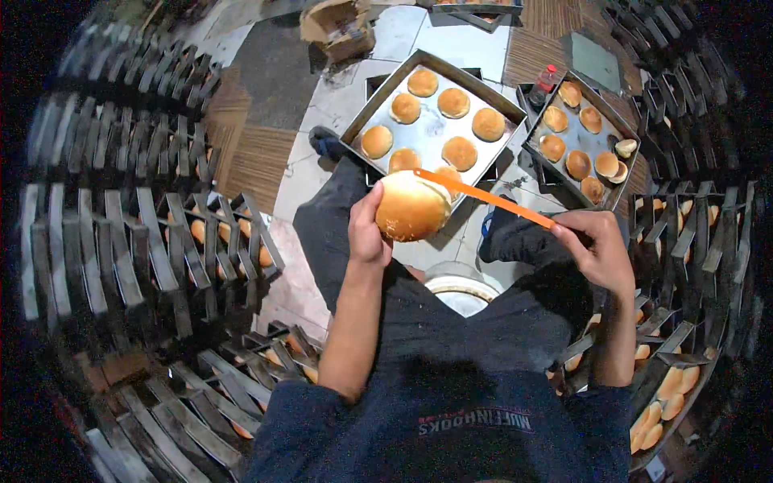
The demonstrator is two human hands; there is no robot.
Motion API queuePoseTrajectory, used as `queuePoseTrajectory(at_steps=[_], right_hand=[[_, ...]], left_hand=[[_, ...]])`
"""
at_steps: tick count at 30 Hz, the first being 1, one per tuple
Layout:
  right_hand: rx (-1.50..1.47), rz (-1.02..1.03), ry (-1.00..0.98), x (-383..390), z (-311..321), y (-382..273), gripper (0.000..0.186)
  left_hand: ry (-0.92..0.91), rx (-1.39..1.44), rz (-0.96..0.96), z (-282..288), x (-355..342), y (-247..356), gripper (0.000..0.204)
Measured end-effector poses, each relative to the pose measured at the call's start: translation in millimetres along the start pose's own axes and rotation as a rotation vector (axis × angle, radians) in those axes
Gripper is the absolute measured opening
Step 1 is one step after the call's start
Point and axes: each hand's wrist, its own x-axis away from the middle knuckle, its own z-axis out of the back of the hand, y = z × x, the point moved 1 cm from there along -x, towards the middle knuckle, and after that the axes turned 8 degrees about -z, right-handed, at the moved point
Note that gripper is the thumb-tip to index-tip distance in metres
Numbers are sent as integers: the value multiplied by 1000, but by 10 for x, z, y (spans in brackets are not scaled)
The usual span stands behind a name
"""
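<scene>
My left hand [369, 229] is closed round a large golden bun [412, 211], held tilted above my lap with its pale side facing away from me. Between the fingers of my right hand [596, 248] is a long, flat orange blade-like tool [491, 199]. Its far end lies across the upper edge of the held bun; whether it cuts in or only touches cannot be made out. Just beyond is a square metal tray [513, 110] with several round buns, one of them [459, 153] close to the tool. The held bun and tool partly hide the tray's near corner.
At the right stands a second metal tray [531, 147] of buns, some opened, beside a red-capped bottle [545, 80]. Stacked trays [121, 249] crowd the left, and more stacks [684, 241] the right. A cardboard box [336, 32] sits far ahead. Between my legs is a white round container [463, 299].
</scene>
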Motion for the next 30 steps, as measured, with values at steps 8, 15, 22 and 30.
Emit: queuePoseTrajectory(at_steps=[8, 15, 22, 30], right_hand=[[143, 118, -92, 349, 180, -468, 12], [408, 265, -202, 502, 554, -739, 13], [653, 260, -501, 332, 607, -1256, 16], [614, 197, -359, 311, 640, -1536, 15]], left_hand=[[-85, -202, -168, -74, 612, 312, 34], [-317, -414, -119, -26, 920, 583, 32], [-548, -482, -52, -300, 1068, 411, 30], [-348, -230, -69, -384, 1066, 289, 31]])
